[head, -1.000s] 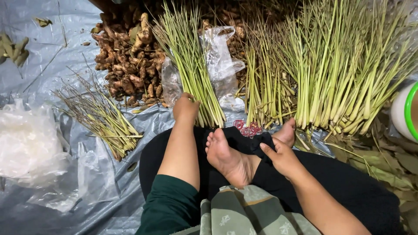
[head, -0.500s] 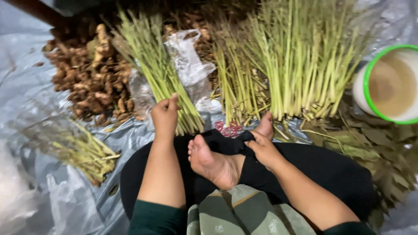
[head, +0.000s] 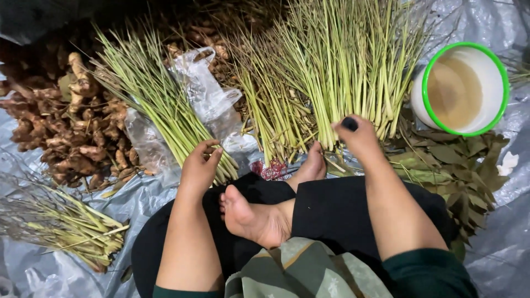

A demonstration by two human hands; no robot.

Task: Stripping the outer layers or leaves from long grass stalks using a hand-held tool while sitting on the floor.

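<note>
left hand (head: 200, 168) fingers grasping lemongrass bundle (head: 157, 105), tips up-left | right hand (head: 359, 138) fingers unclear

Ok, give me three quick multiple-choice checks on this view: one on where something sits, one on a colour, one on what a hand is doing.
1. Where is the bowl?
A. Upper right, beside the big pile of stalks
B. Lower left, by the small bundle
C. On the person's lap

2. What colour is the bowl's rim?
A. Red
B. Green
C. Black

3. What is the left hand doing?
A. Resting flat on the plastic sheet
B. Holding a knife
C. Curled over the cut ends of a bundle of green stalks

Answers:
1. A: it stands at upper right on the grey sheet, next to the large stalk pile.
2. B: a bright green ring runs round its white body.
3. C: the fingers wrap the lower ends of the left bundle, while the right hand sits at the base of the large pile.
</note>
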